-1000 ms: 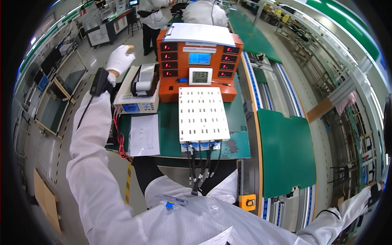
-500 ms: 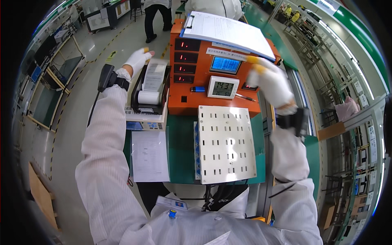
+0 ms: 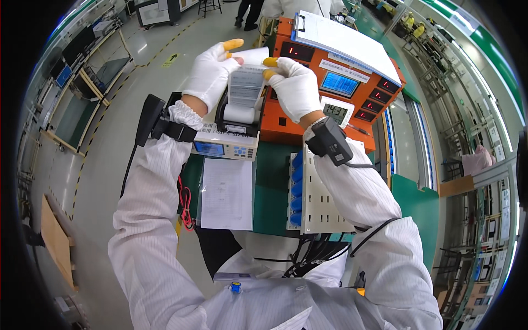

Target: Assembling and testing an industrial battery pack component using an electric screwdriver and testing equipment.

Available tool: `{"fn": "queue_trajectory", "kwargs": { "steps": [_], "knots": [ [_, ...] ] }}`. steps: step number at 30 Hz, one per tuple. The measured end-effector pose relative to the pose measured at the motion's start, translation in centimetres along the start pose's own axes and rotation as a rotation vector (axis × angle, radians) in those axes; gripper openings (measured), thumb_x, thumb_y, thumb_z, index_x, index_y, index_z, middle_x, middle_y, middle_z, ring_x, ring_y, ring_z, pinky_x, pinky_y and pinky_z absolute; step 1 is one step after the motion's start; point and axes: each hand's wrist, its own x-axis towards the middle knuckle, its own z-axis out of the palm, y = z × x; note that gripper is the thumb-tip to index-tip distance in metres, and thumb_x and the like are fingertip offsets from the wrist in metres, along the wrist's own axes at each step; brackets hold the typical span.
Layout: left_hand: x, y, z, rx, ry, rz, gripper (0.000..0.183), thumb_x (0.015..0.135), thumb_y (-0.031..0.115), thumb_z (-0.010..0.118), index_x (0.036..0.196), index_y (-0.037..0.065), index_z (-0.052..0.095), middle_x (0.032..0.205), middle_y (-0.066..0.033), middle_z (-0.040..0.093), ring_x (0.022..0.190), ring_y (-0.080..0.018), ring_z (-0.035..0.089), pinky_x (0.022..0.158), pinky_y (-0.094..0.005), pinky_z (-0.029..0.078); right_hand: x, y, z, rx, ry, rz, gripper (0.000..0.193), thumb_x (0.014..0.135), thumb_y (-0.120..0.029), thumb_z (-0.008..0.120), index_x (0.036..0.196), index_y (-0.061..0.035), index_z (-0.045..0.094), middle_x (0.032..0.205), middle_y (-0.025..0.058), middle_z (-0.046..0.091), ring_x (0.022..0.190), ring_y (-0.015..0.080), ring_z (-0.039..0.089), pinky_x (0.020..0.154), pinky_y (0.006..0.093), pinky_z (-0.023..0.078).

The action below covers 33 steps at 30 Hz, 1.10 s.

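Observation:
A printed paper strip (image 3: 247, 83) rises from the white paper roll (image 3: 239, 114) in a black printer (image 3: 225, 127). My left hand (image 3: 212, 74), in a white glove with bare and yellow-tipped fingers, pinches the strip's upper left edge. On the opposite edge, the yellow-tipped thumb and finger of my right hand (image 3: 291, 85) close on the same strip. The strip's top curls back between both hands. Beneath the printer is a pale instrument (image 3: 226, 149) with a small blue screen. Right beside it stands an orange test box (image 3: 283, 129), partly covered by my right hand.
A clipboard (image 3: 344, 41) lies on the orange box, near a white digital clock (image 3: 336, 111). Nearer me are a sheet in a clear sleeve (image 3: 226, 192), a slotted white panel (image 3: 319, 206) with blue cylinders (image 3: 296, 203), and red wires (image 3: 186, 203). A person (image 3: 250, 14) stands beyond.
My right hand has come leftward from the orange box to the paper strip. My left hand has also moved onto the strip, which now stands raised. The view has shifted left.

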Motion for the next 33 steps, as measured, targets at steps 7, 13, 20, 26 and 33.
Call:
{"fn": "queue_trajectory", "kwargs": {
  "steps": [7, 13, 20, 26, 33],
  "knots": [
    [-2.4, 2.1, 0.4, 0.021, -0.159, 0.042, 0.042, 0.09, 0.004, 0.065, 0.132, 0.002, 0.059, 0.114, -0.0097, 0.068, 0.097, -0.0099, 0.062, 0.087, -0.0206, 0.049, -0.6, -3.3, -0.7, -0.054, -0.062, 0.007, 0.026, 0.086, -0.005, 0.068, 0.111, 0.0027, 0.068, 0.091, 0.012, 0.073, 0.078, 0.0134, 0.067, 0.072, 0.0274, 0.054],
    [-2.6, 1.6, 1.4, -0.02, -0.139, -0.026, 0.029, 0.09, 0.007, 0.068, 0.118, 0.0, 0.068, 0.105, -0.0061, 0.071, 0.09, -0.0088, 0.063, 0.083, -0.0211, 0.05, -1.4, -4.1, -1.4, -0.192, -0.039, -0.058, 0.024, 0.084, -0.008, 0.068, 0.107, -0.0009, 0.069, 0.09, 0.0118, 0.072, 0.079, 0.0184, 0.07, 0.073, 0.0304, 0.055],
    [-2.2, 2.0, 2.3, 0.071, -0.063, -0.102, 0.026, 0.093, 0.014, 0.065, 0.115, 0.001, 0.069, 0.104, -0.0056, 0.071, 0.087, -0.0083, 0.062, 0.081, -0.0225, 0.05, -1.4, -2.5, -1.4, -0.769, 0.07, -0.589, 0.007, 0.08, -0.015, 0.067, 0.086, -0.0115, 0.068, 0.079, 0.007, 0.066, 0.074, 0.0268, 0.065, 0.065, 0.0385, 0.053],
    [3.2, -1.2, -0.2, -0.236, -0.166, -0.249, 0.057, 0.1, 0.053, 0.047, 0.123, 0.005, 0.065, 0.106, -0.007, 0.069, 0.091, -0.0155, 0.066, 0.08, -0.0293, 0.051, -4.9, -3.8, -1.7, -0.464, -0.134, -0.61, 0.005, 0.076, -0.01, 0.065, 0.081, -0.0121, 0.068, 0.074, 0.009, 0.064, 0.072, 0.0293, 0.065, 0.065, 0.0398, 0.053],
    [5.1, 1.7, -1.2, 0.981, 0.05, 0.184, 0.068, 0.091, 0.066, 0.052, 0.134, 0.014, 0.059, 0.085, -0.016, 0.067, 0.077, -0.0191, 0.066, 0.07, -0.0318, 0.051, -11.0, -5.7, -9.5, -0.333, -0.213, -0.531, 0.011, 0.072, -0.005, 0.072, 0.08, -0.0084, 0.066, 0.077, 0.0071, 0.061, 0.077, 0.0273, 0.063, 0.068, 0.0361, 0.053]
  ]
}}
